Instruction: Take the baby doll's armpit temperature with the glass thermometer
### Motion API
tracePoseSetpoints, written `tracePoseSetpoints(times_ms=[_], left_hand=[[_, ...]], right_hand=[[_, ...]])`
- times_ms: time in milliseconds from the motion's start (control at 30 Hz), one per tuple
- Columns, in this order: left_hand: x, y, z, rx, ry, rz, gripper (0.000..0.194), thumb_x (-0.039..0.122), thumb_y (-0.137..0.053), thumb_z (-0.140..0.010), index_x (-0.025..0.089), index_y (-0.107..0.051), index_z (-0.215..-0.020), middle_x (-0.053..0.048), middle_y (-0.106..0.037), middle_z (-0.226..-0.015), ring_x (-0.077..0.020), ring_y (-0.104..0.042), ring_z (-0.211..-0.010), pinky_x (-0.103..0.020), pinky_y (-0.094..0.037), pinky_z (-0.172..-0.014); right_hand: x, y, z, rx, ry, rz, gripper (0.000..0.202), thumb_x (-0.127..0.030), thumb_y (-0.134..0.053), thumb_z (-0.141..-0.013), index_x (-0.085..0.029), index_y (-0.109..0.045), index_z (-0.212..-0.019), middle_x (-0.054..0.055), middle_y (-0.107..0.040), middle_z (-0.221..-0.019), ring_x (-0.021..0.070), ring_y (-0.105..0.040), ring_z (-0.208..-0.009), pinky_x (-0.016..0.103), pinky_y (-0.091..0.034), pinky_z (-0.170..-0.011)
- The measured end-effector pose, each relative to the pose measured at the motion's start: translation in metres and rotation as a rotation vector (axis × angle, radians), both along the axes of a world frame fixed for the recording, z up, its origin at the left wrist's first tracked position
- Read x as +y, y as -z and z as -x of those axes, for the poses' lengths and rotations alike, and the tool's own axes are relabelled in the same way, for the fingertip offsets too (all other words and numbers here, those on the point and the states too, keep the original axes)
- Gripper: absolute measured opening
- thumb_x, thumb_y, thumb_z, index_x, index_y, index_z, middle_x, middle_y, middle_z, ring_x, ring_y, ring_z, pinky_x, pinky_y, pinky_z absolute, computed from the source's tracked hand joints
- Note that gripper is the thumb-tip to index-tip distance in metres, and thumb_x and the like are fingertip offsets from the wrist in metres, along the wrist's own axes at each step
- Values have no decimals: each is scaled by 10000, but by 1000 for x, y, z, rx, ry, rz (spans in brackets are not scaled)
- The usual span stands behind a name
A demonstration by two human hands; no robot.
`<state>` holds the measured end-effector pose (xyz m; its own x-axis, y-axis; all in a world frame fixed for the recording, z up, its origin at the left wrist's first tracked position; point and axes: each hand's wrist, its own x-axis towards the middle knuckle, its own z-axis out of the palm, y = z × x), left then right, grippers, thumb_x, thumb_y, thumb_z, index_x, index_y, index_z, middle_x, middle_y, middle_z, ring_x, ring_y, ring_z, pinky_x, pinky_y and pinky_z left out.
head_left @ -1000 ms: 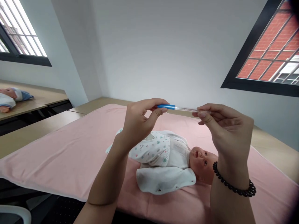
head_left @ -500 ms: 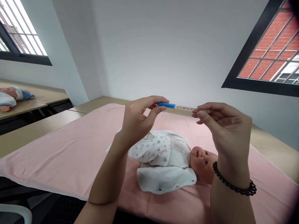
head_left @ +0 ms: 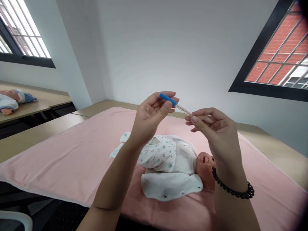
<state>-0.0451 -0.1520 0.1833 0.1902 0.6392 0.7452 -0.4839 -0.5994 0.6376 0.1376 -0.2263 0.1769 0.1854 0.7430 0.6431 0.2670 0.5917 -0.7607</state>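
Observation:
Between my two hands is a glass thermometer (head_left: 183, 110) with a blue cap or holder (head_left: 167, 98) over its left end. My left hand (head_left: 154, 110) pinches the blue part between thumb and fingers. With thumb and forefinger, my right hand (head_left: 211, 126) grips the clear end, which its fingertips hide. The thermometer slants down from left to right. Below my hands a baby doll (head_left: 184, 160) lies on its back, its head to the right and partly behind my right wrist. It wears a white top and patterned white trousers (head_left: 158, 154).
A pink blanket (head_left: 72, 150) under the doll covers much of the table (head_left: 276, 141). On another table (head_left: 48, 99) at the far left lies a second doll (head_left: 14, 99). A white wall (head_left: 168, 48) and barred windows stand behind. A white chair part (head_left: 19, 218) shows bottom left.
The thermometer has gone from nearly level to slanting, its blue end higher. My right hand has moved left, and my left hand has shifted a little right and up.

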Motion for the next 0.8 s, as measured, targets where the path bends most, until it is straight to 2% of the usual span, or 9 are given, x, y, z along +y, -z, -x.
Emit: tracePoseSetpoints(times_ms=[200, 333, 433, 533, 700, 800], left_hand=[[-1, -1, -8, -155, 271, 214, 125, 310, -699, -955, 199, -680, -1008, -49, -733, -1022, -196, -696, -1092, -366, -531, -1027], [-5, -2, -16, -284, 394, 446, 86, 292, -622, -1007, 208, -610, -991, 20, -601, -773, -106, -653, -764, -300, -549, -869], [-8, -3, -21, -316, 432, 506, 91, 281, -564, -1039, 221, -579, -972, 56, -469, -684, -60, -507, -581, -223, -514, -704], [-11, -5, -24, -330, 460, 517, 99, 273, -523, -1057, 233, -566, -977, 59, -424, -667, -54, -424, -533, -187, -464, -601], [-13, -6, -26, -350, 448, 560, 78, 305, -525, -1060, 256, -561, -1010, 62, -382, -655, -55, -367, -507, -174, -417, -536], [-9, -3, -26, -325, 417, 512, 113, 351, -520, -1061, 263, -543, -993, 66, -348, -638, -61, -352, -503, -175, -409, -536]], right_hand=[[-2, 2, 12, -39, -116, 98, 217, -372, -787, -904, -215, -681, -1010, 23, -772, -845, 146, -739, -855, 194, -575, -693], [1, 7, 15, -114, -213, 219, 246, -390, -749, -933, -236, -629, -1083, 6, -771, -860, 137, -732, -836, 212, -553, -719], [1, 9, 17, -174, -216, 278, 239, -373, -728, -947, -254, -610, -1118, -6, -772, -875, 144, -733, -838, 236, -544, -728], [1, 9, 19, -194, -212, 293, 229, -367, -717, -952, -264, -602, -1120, -11, -772, -891, 157, -735, -846, 261, -546, -731], [4, 13, 22, -213, -197, 282, 217, -349, -704, -955, -265, -597, -1124, -12, -768, -887, 172, -738, -842, 301, -572, -761], [5, 16, 22, -217, -169, 252, 214, -331, -710, -948, -258, -601, -1117, -13, -766, -874, 166, -736, -799, 304, -583, -767]])
